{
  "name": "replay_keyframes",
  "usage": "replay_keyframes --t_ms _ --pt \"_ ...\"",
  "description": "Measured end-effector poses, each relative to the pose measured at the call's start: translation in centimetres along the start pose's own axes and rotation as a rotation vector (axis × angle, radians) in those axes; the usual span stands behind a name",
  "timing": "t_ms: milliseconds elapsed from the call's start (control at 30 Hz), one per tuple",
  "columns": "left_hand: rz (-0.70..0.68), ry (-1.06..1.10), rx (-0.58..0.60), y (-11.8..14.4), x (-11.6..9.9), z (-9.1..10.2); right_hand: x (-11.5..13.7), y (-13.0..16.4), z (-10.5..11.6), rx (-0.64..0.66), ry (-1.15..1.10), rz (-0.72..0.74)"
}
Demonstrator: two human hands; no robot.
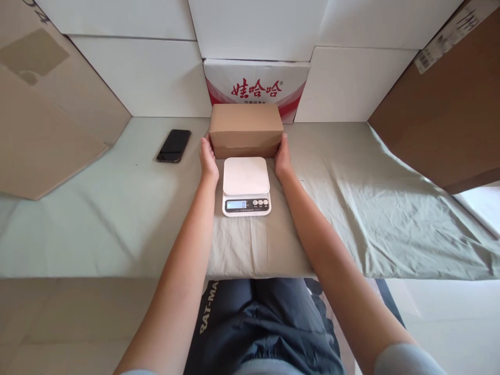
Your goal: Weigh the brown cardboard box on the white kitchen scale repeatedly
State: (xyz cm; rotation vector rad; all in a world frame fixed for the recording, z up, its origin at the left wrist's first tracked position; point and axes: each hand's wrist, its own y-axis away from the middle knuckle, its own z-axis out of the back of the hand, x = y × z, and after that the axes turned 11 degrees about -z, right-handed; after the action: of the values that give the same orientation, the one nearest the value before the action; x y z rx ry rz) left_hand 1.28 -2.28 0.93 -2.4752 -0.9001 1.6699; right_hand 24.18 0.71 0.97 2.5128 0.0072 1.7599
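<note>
A closed brown cardboard box [247,130] is gripped at its two ends, between my left hand [208,156] and my right hand [283,156]. Fingers of both hands are partly hidden along the box's sides. Just in front of the box, between my wrists, is a white digital kitchen scale [246,177]. Its lit display reads 0, with several round buttons beside it. Nothing lies on the scale's platform. Whether the box touches the cloth beneath it I cannot tell.
A black smartphone [174,146] lies left of my left hand on the pale green cloth [117,208]. Behind the brown box stands a white and red printed carton [255,78], among white panels [140,78]. Large cardboard sheets flank the left [50,114] and right [441,114].
</note>
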Motion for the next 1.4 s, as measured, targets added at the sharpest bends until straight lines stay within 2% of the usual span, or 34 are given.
replay_keyframes --t_ms 233,500,600,767,867,967,1067,1167,1267,1400 --pt "-0.061 -0.055 0.014 0.0 0.7 0.0 0.5 0.8 -0.3 -0.013 0.009 -0.015" --pt "-0.054 -0.075 0.013 0.0 0.7 0.2 0.8 0.4 -0.8 -0.006 -0.010 -0.002" --pt "-0.093 -0.064 0.037 0.6 -0.3 -0.1 1.6 0.7 -0.9 0.001 -0.008 0.034" --pt "-0.208 -0.061 0.143 1.9 -3.3 -0.4 4.2 1.8 -0.9 0.070 0.061 0.162" --pt "-0.229 -0.068 0.179 2.9 -5.1 -0.6 6.0 3.6 -0.9 0.124 0.129 0.244" --pt "-0.210 -0.053 0.178 4.5 -6.9 -0.8 7.3 6.9 -0.6 0.151 0.182 0.300" --pt "-0.209 -0.036 0.211 6.8 -9.2 -0.7 7.5 10.9 0.1 0.165 0.195 0.302" --pt "-0.235 -0.048 0.303 9.0 -11.1 0.1 6.8 14.1 0.8 0.146 0.191 0.265" --pt "-0.236 -0.086 0.311 10.8 -11.5 1.5 5.7 15.5 1.0 0.145 0.200 0.250" --pt "-0.215 -0.114 0.227 12.2 -10.2 3.1 4.9 15.9 0.9 0.170 0.194 0.214"
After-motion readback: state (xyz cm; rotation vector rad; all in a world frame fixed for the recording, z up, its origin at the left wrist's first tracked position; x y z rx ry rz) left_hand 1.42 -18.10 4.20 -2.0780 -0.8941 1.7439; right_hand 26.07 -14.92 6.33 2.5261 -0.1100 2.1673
